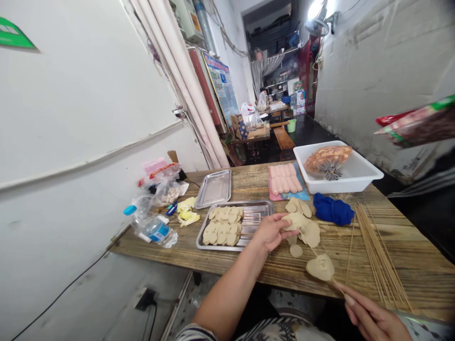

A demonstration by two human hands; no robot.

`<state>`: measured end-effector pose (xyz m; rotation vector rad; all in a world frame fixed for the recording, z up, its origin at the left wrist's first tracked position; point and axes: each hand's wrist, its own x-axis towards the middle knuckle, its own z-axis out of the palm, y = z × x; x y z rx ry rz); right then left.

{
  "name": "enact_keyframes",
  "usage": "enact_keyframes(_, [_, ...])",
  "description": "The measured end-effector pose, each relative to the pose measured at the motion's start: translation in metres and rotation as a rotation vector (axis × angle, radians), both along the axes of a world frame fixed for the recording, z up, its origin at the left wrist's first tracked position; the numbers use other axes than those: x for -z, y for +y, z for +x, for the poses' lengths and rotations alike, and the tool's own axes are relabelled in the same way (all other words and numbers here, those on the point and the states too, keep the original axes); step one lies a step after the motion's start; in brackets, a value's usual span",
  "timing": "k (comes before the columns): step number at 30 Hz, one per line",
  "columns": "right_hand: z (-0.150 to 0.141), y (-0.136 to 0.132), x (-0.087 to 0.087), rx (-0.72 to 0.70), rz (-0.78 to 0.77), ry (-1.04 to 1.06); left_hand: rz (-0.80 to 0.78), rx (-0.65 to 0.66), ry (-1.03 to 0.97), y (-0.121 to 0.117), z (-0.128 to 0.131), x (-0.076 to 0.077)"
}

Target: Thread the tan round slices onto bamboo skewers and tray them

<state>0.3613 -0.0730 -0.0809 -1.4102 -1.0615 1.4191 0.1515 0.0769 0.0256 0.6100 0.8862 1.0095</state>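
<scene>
My right hand is closed around the lower end of a thin wooden skewer, which points up and left. A beige slice is threaded on this skewer. My left hand pinches another flat, beige slice at the skewer's upper end; whether the tip has pierced it I cannot tell. Several loose slices lie on the wooden table beside and under that hand. Left of it, a metal tray holds filled skewers of the same slices.
Loose bamboo skewers and a blue cloth lie at the right. Behind are a white tub with a bagged item and a pack of pink sausages. A second tray and a water bottle are at the left.
</scene>
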Motion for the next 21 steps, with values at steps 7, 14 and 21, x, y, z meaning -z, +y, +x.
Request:
enact_keyframes(7, [-0.002,0.003,-0.006,0.026,0.012,-0.007,-0.010,0.002,0.001,-0.002,0.003,-0.003])
enact_keyframes(14, [-0.004,0.003,-0.012,0.061,-0.005,0.009,0.055,0.012,0.038,-0.005,0.005,-0.002])
enact_keyframes(21, [0.000,0.002,-0.008,0.059,0.006,-0.023,0.122,-0.005,0.063,-0.008,0.006,-0.005])
